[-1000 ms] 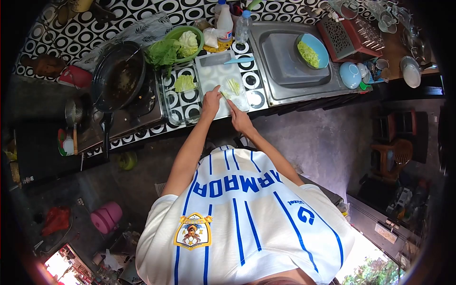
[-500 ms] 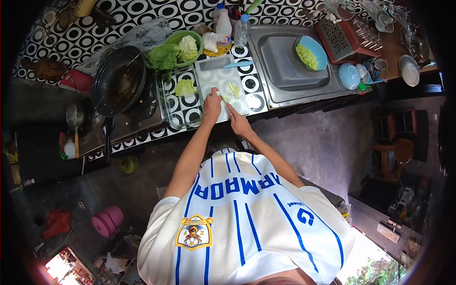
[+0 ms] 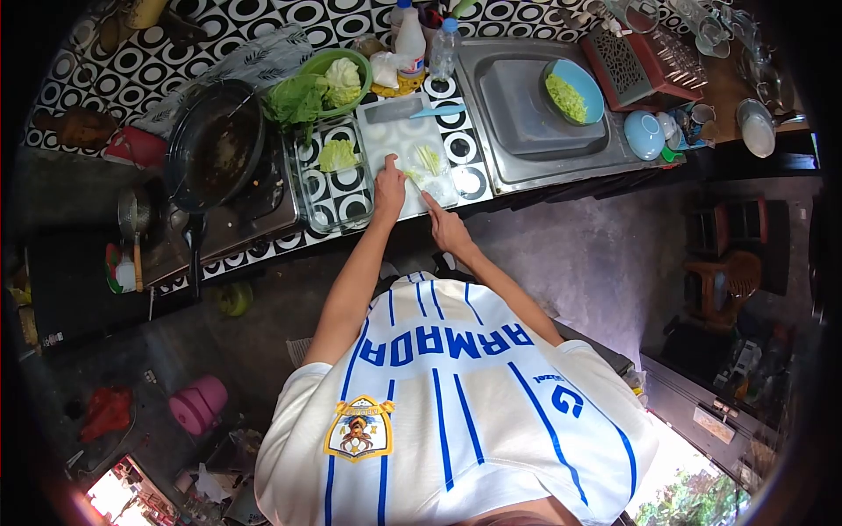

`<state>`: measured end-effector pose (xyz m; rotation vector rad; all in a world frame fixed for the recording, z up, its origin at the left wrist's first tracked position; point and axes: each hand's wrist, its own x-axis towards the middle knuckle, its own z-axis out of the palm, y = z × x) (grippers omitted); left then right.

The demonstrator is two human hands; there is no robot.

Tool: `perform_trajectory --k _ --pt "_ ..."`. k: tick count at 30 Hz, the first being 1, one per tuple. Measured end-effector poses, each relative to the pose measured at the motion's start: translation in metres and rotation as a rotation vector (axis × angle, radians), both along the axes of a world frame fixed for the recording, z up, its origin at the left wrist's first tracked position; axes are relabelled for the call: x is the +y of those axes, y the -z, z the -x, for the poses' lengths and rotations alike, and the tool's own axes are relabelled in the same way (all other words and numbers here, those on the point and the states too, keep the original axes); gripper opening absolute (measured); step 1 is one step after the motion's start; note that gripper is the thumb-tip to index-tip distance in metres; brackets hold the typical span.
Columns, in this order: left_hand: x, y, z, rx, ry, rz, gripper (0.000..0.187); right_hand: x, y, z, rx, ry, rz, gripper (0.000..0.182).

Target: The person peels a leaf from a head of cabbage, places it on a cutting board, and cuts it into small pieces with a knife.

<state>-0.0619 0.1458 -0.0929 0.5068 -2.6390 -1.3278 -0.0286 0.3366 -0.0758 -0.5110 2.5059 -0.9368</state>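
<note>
A pale cutting board [image 3: 386,140] lies on the tiled counter with shredded cabbage [image 3: 426,159] on its right part. Over its near half, my left hand [image 3: 389,191] has bent fingers pressed on a small piece of cabbage, mostly hidden by the fingers. My right hand [image 3: 448,230] is closed on the handle of a knife, whose thin blade [image 3: 416,184] points toward the left fingertips. Across the board's far end rests a light-blue knife-like utensil [image 3: 438,111]. Left of the board, cabbage leaves [image 3: 338,156] sit in a clear glass dish [image 3: 307,210].
A green bowl [image 3: 364,74] of leafy greens and cabbage stands behind the dish. To the left, a dark wok [image 3: 215,158] sits on the stove. On the right, a blue bowl [image 3: 593,83] of shredded cabbage rests at the sink [image 3: 491,167]. Bottles [image 3: 444,53] stand behind the board.
The view has shifted slightly. My right hand and the knife have moved a little back from the left fingers. The left hand keeps its place on the board.
</note>
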Motion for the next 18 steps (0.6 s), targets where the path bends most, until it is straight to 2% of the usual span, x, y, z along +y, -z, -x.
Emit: perform_trajectory --k 2,7,18 --pt "-0.001 0.002 0.001 0.007 -0.011 0.012 0.05 0.0 0.003 0.004 0.064 -0.007 0.097 0.053" --pt "-0.002 0.003 0.001 -0.02 -0.029 -0.016 0.053 -0.01 0.001 0.01 0.045 -0.015 0.115 0.052" --pt "-0.003 0.006 0.004 0.002 -0.059 -0.013 0.034 -0.023 0.013 0.02 0.014 -0.053 0.223 0.053"
